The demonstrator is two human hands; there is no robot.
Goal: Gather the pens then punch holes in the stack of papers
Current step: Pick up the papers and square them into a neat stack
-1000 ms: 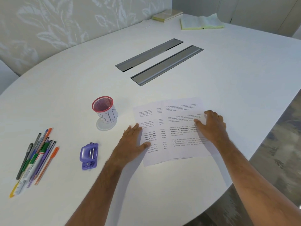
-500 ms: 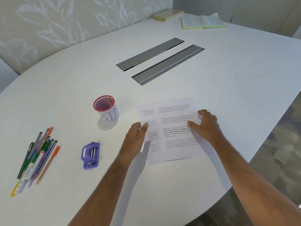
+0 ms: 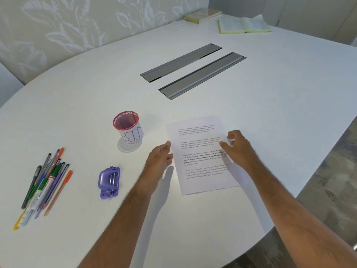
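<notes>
A stack of printed papers point(image 3: 201, 151) lies squared up on the white table point(image 3: 270, 113) in front of me. My left hand point(image 3: 160, 159) rests against the stack's left edge with straight fingers. My right hand point(image 3: 238, 147) sits on the stack's right side, fingers loosely curled over the edge. Several pens and markers point(image 3: 44, 182) lie in a loose bundle at the far left. A purple hole punch point(image 3: 109, 181) lies between the pens and my left arm. A red mesh cup point(image 3: 128, 126) labelled BIN stands upright beyond the punch, with nothing visible inside.
Two grey metal cable hatches point(image 3: 193, 70) are set into the table's middle. An open book point(image 3: 244, 25) and a closed book point(image 3: 201, 16) lie at the far end. The table's curved edge runs along the right, with floor point(image 3: 332, 171) beyond.
The two overlapping paper piles have been pushed together into one aligned stack. My left hand slid right to the stack's edge and my right hand moved left over it.
</notes>
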